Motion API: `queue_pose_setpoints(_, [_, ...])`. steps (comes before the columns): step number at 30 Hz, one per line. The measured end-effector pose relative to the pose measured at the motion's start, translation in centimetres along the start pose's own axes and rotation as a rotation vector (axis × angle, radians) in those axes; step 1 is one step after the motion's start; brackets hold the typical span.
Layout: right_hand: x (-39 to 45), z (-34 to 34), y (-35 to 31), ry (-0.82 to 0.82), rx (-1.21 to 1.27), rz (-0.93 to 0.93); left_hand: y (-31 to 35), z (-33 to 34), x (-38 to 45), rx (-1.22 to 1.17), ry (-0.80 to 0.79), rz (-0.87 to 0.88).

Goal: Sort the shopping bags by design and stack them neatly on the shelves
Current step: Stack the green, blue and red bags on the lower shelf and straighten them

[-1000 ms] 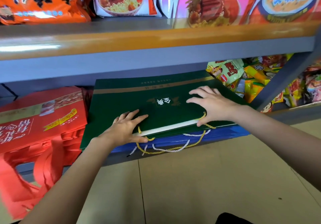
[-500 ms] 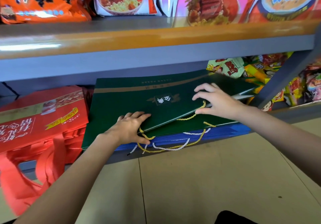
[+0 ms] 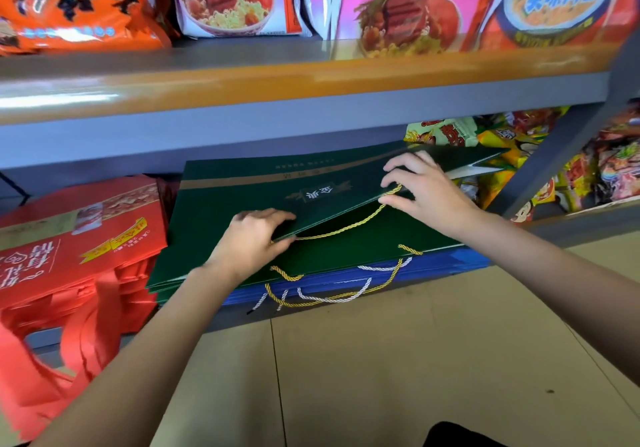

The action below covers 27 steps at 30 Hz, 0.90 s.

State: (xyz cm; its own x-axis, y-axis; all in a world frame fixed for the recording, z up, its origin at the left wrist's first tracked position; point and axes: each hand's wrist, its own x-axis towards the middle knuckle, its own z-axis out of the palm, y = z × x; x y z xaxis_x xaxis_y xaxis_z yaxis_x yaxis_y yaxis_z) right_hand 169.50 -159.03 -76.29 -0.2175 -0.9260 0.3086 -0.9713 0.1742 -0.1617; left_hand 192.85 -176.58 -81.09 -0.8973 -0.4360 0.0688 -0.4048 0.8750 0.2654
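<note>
At frame centre, the left hand (image 3: 251, 240) pinches the near edge of the top green paper bag (image 3: 263, 190), thumb tucked beneath. The right hand (image 3: 424, 192) lifts that bag's right side off the green stack (image 3: 346, 245) over blue bags (image 3: 415, 270), its thumb partly hidden by the gold cord handle (image 3: 346, 230). Red bags (image 3: 76, 238) lie lower left, cut off by the frame; snack packets (image 3: 446, 133) behind are partly hidden.

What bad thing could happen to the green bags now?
The top green bag is lifted at its right end by the right hand, so it could slide crooked or off the green stack. Its gold rope handle hangs loose underneath and might get trapped or crumpled when the bag is pressed flat. More rope handles dangle over the shelf's front edge, where the left hand or arm could snag them.
</note>
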Motion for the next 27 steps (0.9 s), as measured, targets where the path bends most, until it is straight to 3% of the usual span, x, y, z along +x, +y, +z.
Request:
queue_pose_setpoints(4, [-2.9,-0.2,-0.6,0.225,-0.018,0.007,-0.7,0.8,0.3,0.113,0.255,0.117])
queue_pose_setpoints(6, [-5.2,0.7,-0.6,0.250,-0.099,-0.049,-0.7,0.4,0.6,0.149,0.309,0.116])
queue_pose_setpoints(13, [-7.0,4.6,0.4,-0.136,-0.389,0.042,-0.9,-0.9,1.4,0.171,0.345,0.073])
queue_pose_setpoints(17, [-6.1,4.1,-1.0,-0.282,-0.353,0.093,-0.9,-0.2,1.2,0.131,0.331,0.061])
queue_pose_setpoints(20, [-5.3,2.5,-1.7,-0.345,0.151,0.613,-0.8,0.0,1.2,0.117,0.316,0.040])
queue_pose_setpoints(22, [-4.4,0.5,-2.4,-0.233,0.551,0.845,-0.7,-0.1,1.2,0.109,0.313,0.029])
queue_pose_setpoints(24, [-3.4,-1.8,-3.1,-0.134,0.945,0.962,-0.6,-0.2,1.4,0.108,0.316,0.011])
queue_pose_setpoints(27, [-2.6,-4.4,-3.5,-0.279,1.305,0.992,-0.2,-0.6,1.6,0.106,0.306,-0.011])
